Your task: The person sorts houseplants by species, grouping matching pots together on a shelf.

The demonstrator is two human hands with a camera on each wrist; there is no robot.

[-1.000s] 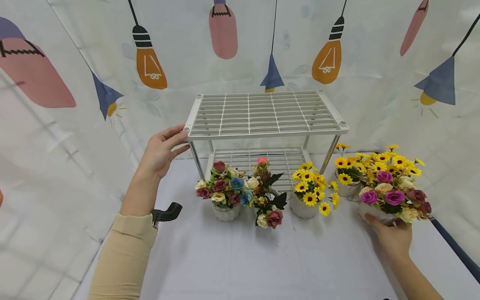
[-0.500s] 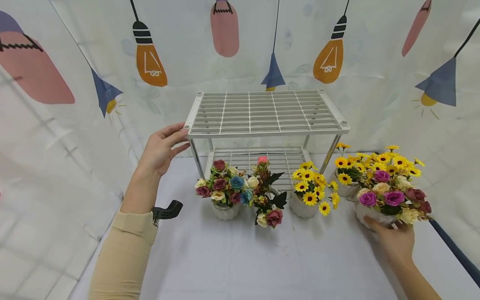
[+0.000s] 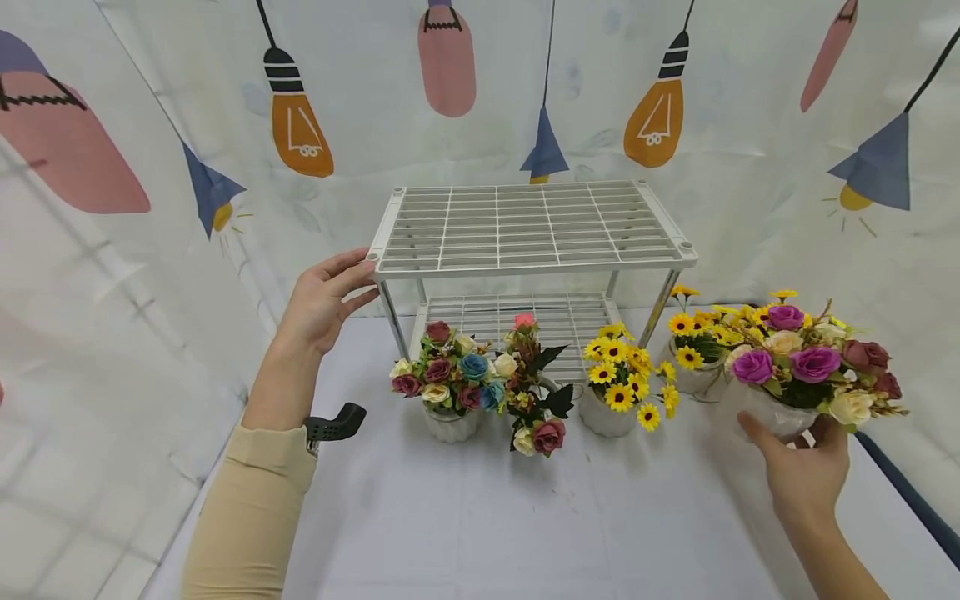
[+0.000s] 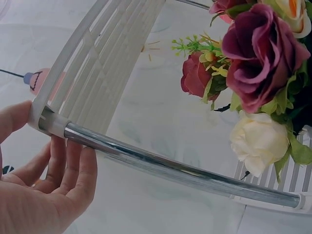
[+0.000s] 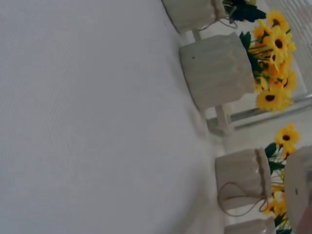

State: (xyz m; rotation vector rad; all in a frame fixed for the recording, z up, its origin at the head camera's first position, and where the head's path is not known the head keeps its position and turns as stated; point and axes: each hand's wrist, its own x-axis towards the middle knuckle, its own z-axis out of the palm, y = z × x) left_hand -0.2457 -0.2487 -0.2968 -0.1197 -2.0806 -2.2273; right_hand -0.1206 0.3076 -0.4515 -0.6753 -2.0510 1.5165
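Note:
My left hand (image 3: 321,304) holds the front left corner of a white two-tier wire shelf rack (image 3: 525,272). In the left wrist view, thumb and fingers lie on either side of that corner (image 4: 46,119), above a chrome post. My right hand (image 3: 810,471) grips a white pot (image 3: 776,414) of purple, cream and dusky-red artificial roses (image 3: 816,365), raised off the table at the right. Part of this pot (image 5: 297,187) shows at the edge of the right wrist view, where most of the hand is out of frame.
Along the rack's front stand a pot of mixed roses (image 3: 452,425), a dark-leaved rose arrangement (image 3: 536,392) and a potted sunflower plant (image 3: 609,414). More sunflowers (image 3: 693,342) stand right of the rack. A printed curtain (image 3: 480,150) hangs behind the white-covered table (image 3: 525,533).
My right hand has lifted the pot of purple roses from the table and moved it slightly right, covering more of the sunflowers behind. My left hand stays at the rack's corner.

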